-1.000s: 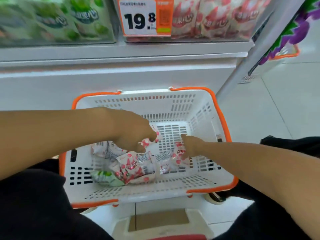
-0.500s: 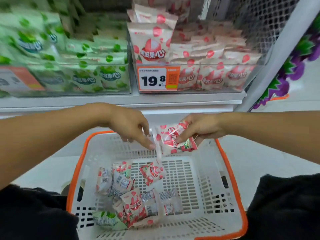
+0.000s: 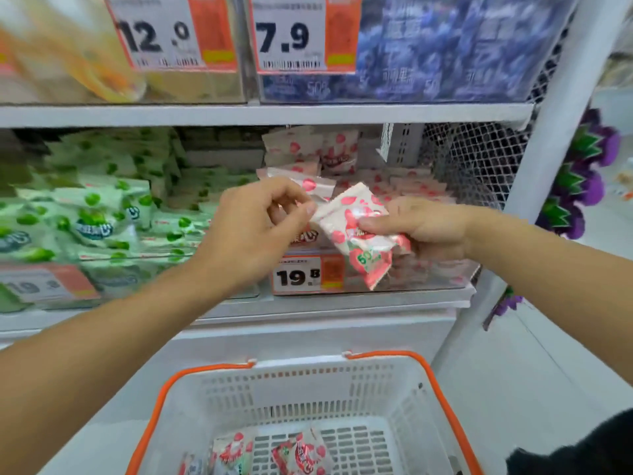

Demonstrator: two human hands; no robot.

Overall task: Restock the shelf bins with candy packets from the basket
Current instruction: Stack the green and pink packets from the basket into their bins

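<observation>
A pink candy packet (image 3: 356, 231) is held in front of the pink-packet bin (image 3: 411, 272), the right hand (image 3: 421, 224) gripping its side and the left hand (image 3: 260, 228) pinching its corner; more packets (image 3: 301, 454) lie in the basket (image 3: 342, 382) below.

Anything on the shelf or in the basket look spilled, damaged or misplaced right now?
Nothing stands out. The right hand holds a pink candy packet before the pink bin; the left hand pinches its corner. The pink packets left in the basket look intact.
</observation>
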